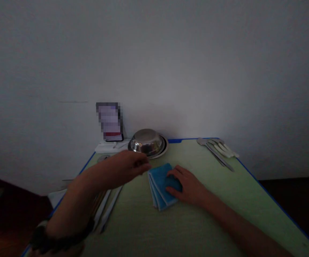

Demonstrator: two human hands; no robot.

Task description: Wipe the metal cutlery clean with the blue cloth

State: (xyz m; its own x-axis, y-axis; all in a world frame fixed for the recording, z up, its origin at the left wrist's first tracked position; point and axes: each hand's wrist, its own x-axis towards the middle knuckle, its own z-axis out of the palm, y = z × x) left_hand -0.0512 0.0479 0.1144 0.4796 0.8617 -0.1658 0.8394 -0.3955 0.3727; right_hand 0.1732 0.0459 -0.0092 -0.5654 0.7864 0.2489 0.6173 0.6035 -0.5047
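Observation:
A folded blue cloth (161, 187) with pale edging lies in layers on the table, in the middle of the head view. My right hand (188, 184) rests on its right side, thumb and fingers curved around the cloth's upper layer. Just off the cloth's upper left corner, my left hand (133, 165) hovers with loosely bent fingers. A gap shows between its thumb and fingers, and I see nothing held there. The left forearm, with a dark bracelet (60, 237) at its lower end, crosses above flatware and partly hides it.
Upturned steel bowls (146, 140) stand at the table's back by the wall. Spoons and forks with pale handles (218, 150) lie at the back right. Knives (108, 208) lie left, under my arm. A blurred phone (111, 121) leans at the back left. Blue trim edges the green table (197, 228).

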